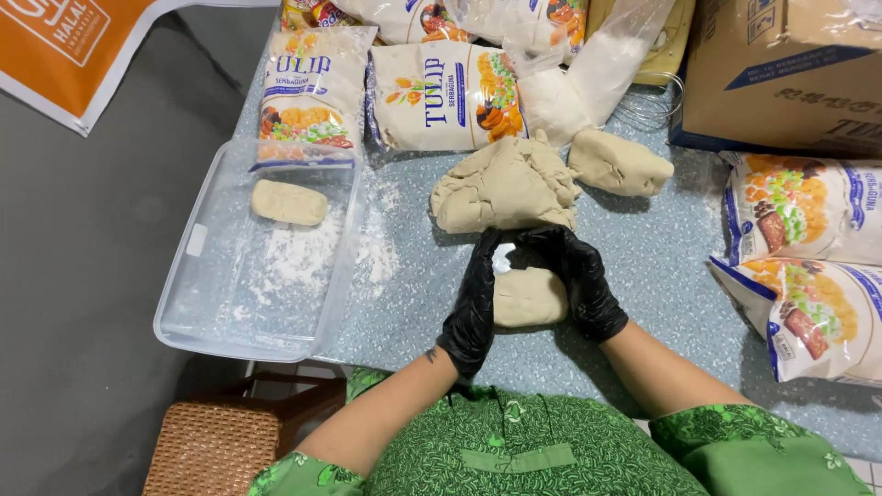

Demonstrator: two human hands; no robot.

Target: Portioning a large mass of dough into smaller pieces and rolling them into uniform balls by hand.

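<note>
Here, both hands wear black gloves and press one small dough piece between them on the speckled counter, close to the person's body. The left hand is flat against its left side, and the right hand curves over its top and right side, so both are closed around it. The dough looks soft and a little sticky; I think it will dent easily, so it is better to hold it with the whole palms from both sides. Just behind lies a big dough mass, and a shaped piece rests in the floured plastic tray.
</note>
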